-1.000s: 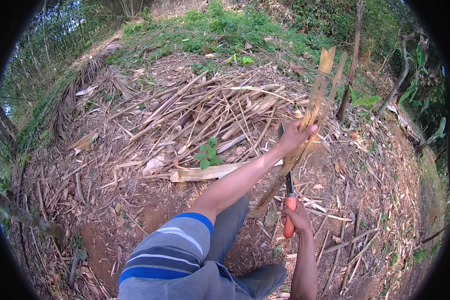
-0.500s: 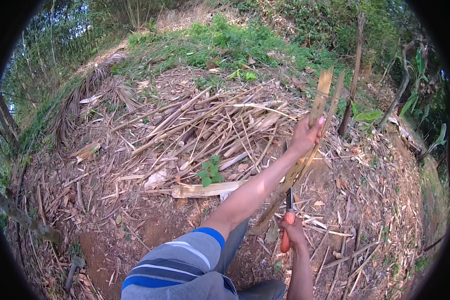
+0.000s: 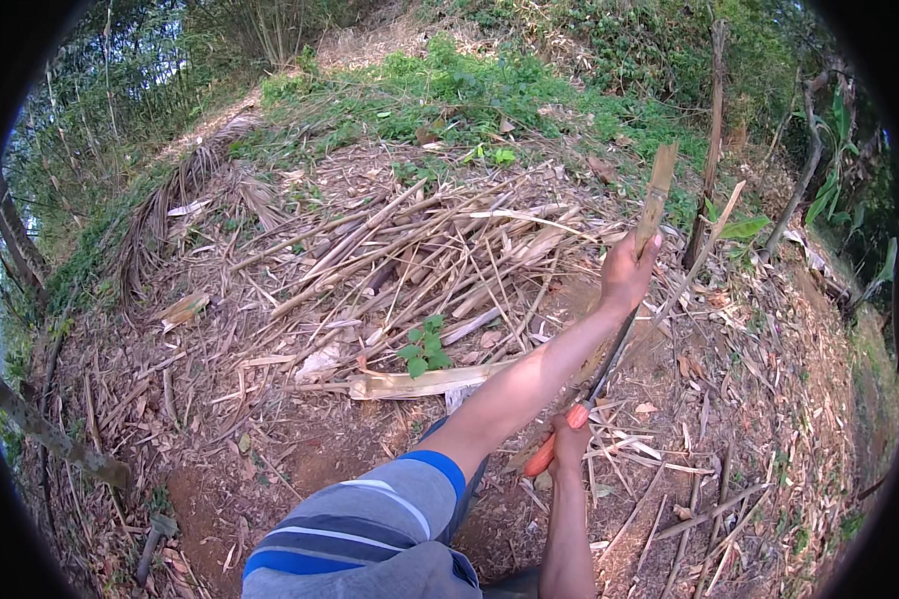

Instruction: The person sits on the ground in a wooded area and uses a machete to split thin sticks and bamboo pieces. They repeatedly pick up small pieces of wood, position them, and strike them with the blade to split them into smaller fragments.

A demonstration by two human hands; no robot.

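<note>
My left hand (image 3: 624,272) grips a long split bamboo strip (image 3: 654,200) that stands tilted, its top reaching up to the right. Below it, my right hand (image 3: 569,439) holds a knife with an orange handle (image 3: 554,441); its dark blade (image 3: 609,359) runs up along the strip toward my left hand. My left arm, in a blue and grey striped sleeve, stretches across the middle of the view.
A heap of cut bamboo pieces and dry husks (image 3: 420,250) covers the ground ahead. A small green plant (image 3: 425,344) grows in it. A thin upright stake (image 3: 714,120) stands behind the strip. Grass and bushes lie beyond, a tree stem (image 3: 40,429) at left.
My left hand and the bamboo strip have risen and shifted slightly right. The knife stays along the strip, its handle now tilted more.
</note>
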